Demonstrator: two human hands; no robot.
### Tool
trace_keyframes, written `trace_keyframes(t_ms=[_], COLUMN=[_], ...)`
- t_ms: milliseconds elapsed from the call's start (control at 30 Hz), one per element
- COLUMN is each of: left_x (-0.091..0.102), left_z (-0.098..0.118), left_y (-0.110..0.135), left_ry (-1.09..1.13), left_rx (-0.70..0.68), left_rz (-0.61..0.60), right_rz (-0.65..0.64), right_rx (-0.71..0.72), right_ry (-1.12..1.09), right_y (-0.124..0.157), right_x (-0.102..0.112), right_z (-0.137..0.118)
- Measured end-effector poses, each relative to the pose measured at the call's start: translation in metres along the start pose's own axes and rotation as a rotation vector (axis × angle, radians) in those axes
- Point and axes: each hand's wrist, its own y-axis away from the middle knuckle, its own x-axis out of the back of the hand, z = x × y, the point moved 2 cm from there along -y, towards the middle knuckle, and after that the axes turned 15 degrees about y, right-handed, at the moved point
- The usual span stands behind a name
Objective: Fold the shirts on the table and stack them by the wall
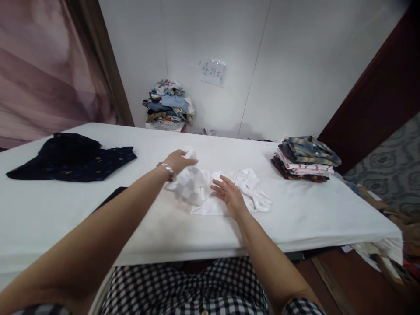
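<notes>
A white garment with a faint checked pattern lies crumpled on the white table, in front of me at the middle. My left hand, with a metal bracelet at the wrist, is closed on the garment's far left edge and lifts that part off the table. My right hand rests flat on the middle of the garment, fingers stretched out and slightly apart.
A dark blue patterned garment lies spread at the table's left. A stack of folded clothes sits at the right. Behind the table a pile of mixed clothes leans by the white wall, under a paper note.
</notes>
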Motion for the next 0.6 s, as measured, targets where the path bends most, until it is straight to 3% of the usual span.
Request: trace_keyframes(t_ms=[67, 133, 200, 267, 400, 500, 600], left_x=[-0.040, -0.075, -0.096, -0.100, -0.087, -0.080, -0.083], left_z=[0.030, 0.045, 0.041, 0.019, -0.036, -0.057, -0.060], left_y=[0.008, 0.018, 0.024, 0.025, 0.021, 0.023, 0.026], left_ry=[0.169, 0.348, 0.360, 0.267, 0.109, 0.051, 0.033], left_rx=[-0.020, -0.039, -0.095, -0.123, -0.055, 0.025, 0.111], left_rz=[-0.200, -0.388, -0.419, -0.320, -0.107, -0.080, -0.138], right_rz=[0.011, 0.039, 0.080, 0.120, 0.138, 0.121, 0.113], right_rx=[-0.062, -0.115, -0.165, -0.198, -0.209, -0.229, -0.212], right_ry=[-0.122, -0.191, -0.208, -0.206, -0.221, -0.232, -0.232], right_y=[0.000, 0.000, -0.001, 0.000, 0.000, -0.003, -0.004], right_x=[0.012, 0.027, 0.041, 0.052, 0.061, 0.059, 0.059], right_z=[-0.001, 0.001, 0.006, 0.013, 0.023, 0.023, 0.019])
